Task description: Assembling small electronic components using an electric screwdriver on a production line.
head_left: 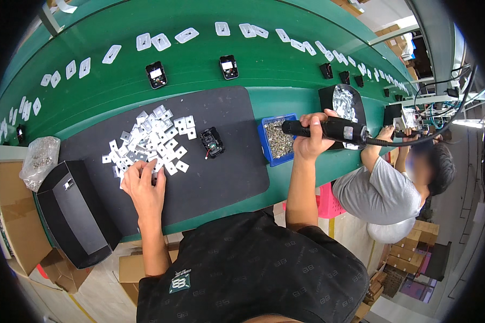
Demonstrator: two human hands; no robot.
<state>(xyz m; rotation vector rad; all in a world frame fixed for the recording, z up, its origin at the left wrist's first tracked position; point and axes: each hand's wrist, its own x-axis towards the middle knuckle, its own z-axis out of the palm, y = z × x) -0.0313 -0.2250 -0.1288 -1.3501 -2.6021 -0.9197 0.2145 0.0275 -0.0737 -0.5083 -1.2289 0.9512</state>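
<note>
My left hand (141, 188) reaches into a loose pile of small white square plates (161, 134), each with a hole. Its thumb and fingertips are bent together around one plate at the pile's near edge. In my right hand (310, 142) is a black electric screwdriver (337, 129), held level with its cable running off to the right. Below its left end stands a blue bin of small screws (280, 141). Between the pile and the bin, a black device housing (212, 142) lies on the dark mat (221, 185), its inner parts and a wire showing.
A black bin of silvery parts (345, 105) stands behind the screwdriver. Across the green conveyor (194, 59) lie white trays (144, 41) and black devices (156, 75). An open black box (81, 215) and a plastic bag (40, 159) are left. A co-worker (385, 183) sits right.
</note>
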